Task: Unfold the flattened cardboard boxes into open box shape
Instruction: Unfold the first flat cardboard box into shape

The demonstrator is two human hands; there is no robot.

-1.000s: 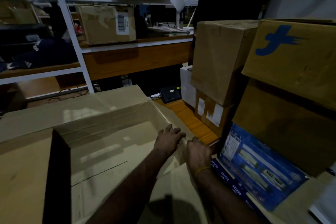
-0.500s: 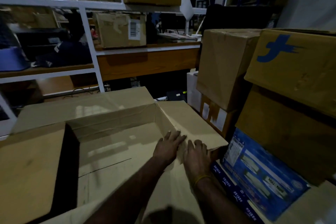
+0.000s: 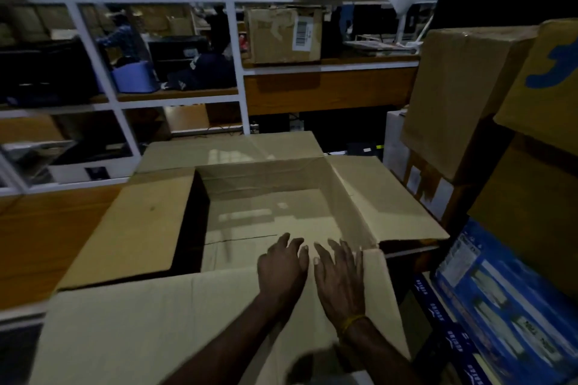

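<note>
A large brown cardboard box stands open in front of me, its four top flaps spread outward and its floor visible inside. My left hand and my right hand lie side by side on the near flap, close to the box's right front corner. Both hands have their fingers spread and fairly straight, reaching over the flap's fold toward the inside. Neither hand grips anything. A yellow band circles my right wrist.
Stacked cardboard boxes rise at the right, with a blue printed carton leaning below them. A white metal shelf rack with boxes and dark items fills the back. A wooden surface lies at the left.
The right side flap has folded outward and now lies flat. Both hands moved from the right front corner onto the near flap. The view shifted so the box is centred.
</note>
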